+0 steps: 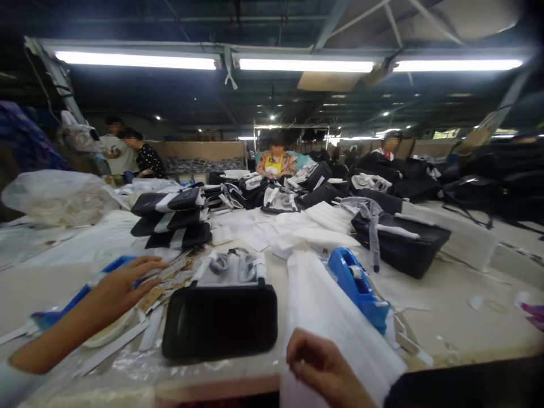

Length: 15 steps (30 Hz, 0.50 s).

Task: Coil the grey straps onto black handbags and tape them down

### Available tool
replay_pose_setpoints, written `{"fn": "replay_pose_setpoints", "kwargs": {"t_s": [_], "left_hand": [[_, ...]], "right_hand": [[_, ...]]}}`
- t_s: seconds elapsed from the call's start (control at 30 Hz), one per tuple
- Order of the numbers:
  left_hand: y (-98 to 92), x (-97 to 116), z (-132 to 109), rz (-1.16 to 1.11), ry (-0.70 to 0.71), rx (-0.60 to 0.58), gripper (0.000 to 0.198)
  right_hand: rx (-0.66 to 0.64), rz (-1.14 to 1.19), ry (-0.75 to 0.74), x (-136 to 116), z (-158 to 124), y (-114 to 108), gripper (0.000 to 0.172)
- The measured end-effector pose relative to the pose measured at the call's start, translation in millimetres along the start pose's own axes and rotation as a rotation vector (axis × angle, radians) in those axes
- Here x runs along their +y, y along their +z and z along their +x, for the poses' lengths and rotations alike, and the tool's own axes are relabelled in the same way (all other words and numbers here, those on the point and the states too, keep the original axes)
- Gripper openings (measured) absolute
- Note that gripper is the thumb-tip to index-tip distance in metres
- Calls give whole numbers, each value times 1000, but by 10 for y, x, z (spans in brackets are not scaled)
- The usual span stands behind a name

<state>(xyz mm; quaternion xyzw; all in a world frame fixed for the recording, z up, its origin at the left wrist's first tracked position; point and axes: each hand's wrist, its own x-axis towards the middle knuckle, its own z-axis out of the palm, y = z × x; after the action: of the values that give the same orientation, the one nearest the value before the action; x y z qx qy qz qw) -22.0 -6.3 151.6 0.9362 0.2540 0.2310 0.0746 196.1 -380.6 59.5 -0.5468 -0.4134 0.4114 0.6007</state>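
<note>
A black bag (221,323) lies flat before me, its handles (232,266) wrapped in clear plastic and white material and stretched out behind it. My left hand (131,280) hovers with fingers spread to the left of the bag, over a blue tape dispenser (76,300) that it partly covers. My right hand (321,362) is right of the bag, above a long white foam sheet (323,300). Its fingers curl in toward the thumb; whether anything thin is pinched there is hidden. Beyond the foam sheet is a second blue tape dispenser (357,289) with a roll in it.
Black bags with white bands (174,218) are stacked behind on the left. A larger black bag (399,238) stands at the right. White sheets (263,226) and more bags cover the table's middle. A clear plastic sack (63,198) sits far left. People work across the table.
</note>
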Motion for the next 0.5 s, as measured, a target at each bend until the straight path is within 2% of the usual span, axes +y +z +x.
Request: {"fn": "replay_pose_setpoints", "kwargs": {"t_s": [0.1, 0.2, 0.27, 0.37, 0.5], "left_hand": [[133, -411, -605, -85, -144, -21, 40], [365, -665, -930, -158, -199, -11, 37], [493, -709, -986, -209, -222, -10, 38], [585, -593, -892, -302, -305, -44, 46], [709, -361, -649, -545, -394, -130, 68]], "right_hand": [[293, -346, -160, -261, 467, -394, 11], [491, -567, -196, -455, 1011, -694, 10], [558, -594, -150, -483, 1329, -774, 13], [547, -571, -92, -373, 1632, -696, 22], [480, -310, 59, -103, 1640, -422, 51]]}}
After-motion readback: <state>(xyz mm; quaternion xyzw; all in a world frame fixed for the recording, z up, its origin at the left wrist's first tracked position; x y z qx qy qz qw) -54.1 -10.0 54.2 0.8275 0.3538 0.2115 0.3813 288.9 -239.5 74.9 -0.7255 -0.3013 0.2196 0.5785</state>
